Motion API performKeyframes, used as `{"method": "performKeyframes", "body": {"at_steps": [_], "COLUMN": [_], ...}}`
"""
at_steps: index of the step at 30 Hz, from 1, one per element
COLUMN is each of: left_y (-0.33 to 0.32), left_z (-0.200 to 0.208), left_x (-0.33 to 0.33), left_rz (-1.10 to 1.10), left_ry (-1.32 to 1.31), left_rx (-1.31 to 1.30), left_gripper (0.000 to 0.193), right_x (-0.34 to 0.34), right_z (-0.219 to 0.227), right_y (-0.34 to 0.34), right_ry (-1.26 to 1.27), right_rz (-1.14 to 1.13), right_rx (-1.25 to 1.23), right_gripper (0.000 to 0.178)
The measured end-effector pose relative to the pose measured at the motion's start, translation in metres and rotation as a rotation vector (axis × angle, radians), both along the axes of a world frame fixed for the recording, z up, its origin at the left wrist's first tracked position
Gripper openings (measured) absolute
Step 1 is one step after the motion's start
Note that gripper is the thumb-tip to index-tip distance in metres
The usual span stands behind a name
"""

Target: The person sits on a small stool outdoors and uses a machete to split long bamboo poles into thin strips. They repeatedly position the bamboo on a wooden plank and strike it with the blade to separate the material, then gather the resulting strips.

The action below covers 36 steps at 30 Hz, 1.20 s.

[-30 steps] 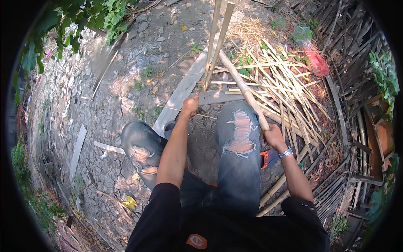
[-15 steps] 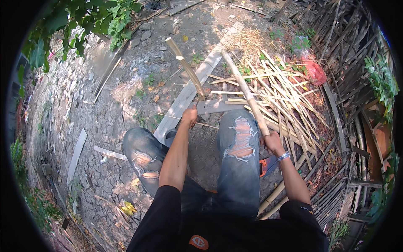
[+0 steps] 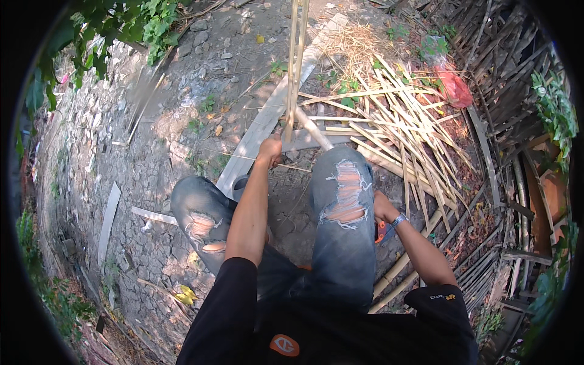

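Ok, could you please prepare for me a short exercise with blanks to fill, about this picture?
The hand nearer to the tall split piece is the ____ one.
The silver watch is on the ____ wrist.
The jeans are torn at both ____.
The heap of loose strips lies ahead, toward the person's ____ side.
Missing words: left; right; knees; right.

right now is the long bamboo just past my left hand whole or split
Split: two bamboo strips show a gap between them; cannot tell if they join near your left hand.
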<state>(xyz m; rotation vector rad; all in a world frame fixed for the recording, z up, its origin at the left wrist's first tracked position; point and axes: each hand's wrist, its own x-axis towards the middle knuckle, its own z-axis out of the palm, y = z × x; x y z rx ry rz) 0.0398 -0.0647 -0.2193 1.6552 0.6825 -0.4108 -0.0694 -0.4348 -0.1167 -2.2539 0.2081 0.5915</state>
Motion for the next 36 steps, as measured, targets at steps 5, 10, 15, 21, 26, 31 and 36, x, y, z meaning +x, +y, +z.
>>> {"method": "performKeyframes", "body": {"at_steps": [5,10,15,21,26,31,36], "left_y": [0.002,0.007,-0.005,0.010,-0.003,-0.007,0.018], "left_z": [-0.012,-0.016,-0.035,-0.055,-0.038,-0.059,-0.125], "left_x": [0.000,-0.008,0.005,-0.009,-0.009,0.005,-0.034], "left_rz": [0.027,0.043,-0.091,-0.124,-0.165,-0.179,-0.125], "left_ry": [0.024,0.037,0.073,-0.001,0.064,0.082,-0.144], "left_rx": [-0.005,0.015,0.142,0.395,0.312,0.260,0.616], "left_gripper": [0.063,0.066,0.073,0.079,0.076,0.076,0.076], "right_x": [0.006,0.000,-0.017,0.031,0.019,-0.005,0.027], "right_z": [-0.029,-0.003,-0.147,-0.018,-0.010,-0.163,-0.033], "right_y": [-0.027,0.002,-0.067,-0.024,0.009,-0.089,-0.023], "right_ry": [0.114,-0.325,-0.579,0.029,-0.369,-0.190,-0.058], "right_rz": [-0.255,-0.391,0.096,-0.171,-0.385,0.200,0.006], "right_rx": [0.250,0.332,-0.151,0.027,0.295,-0.188,-0.124], "right_gripper": [0.014,0.011,0.025,0.013,0.012,0.026,0.023]}}
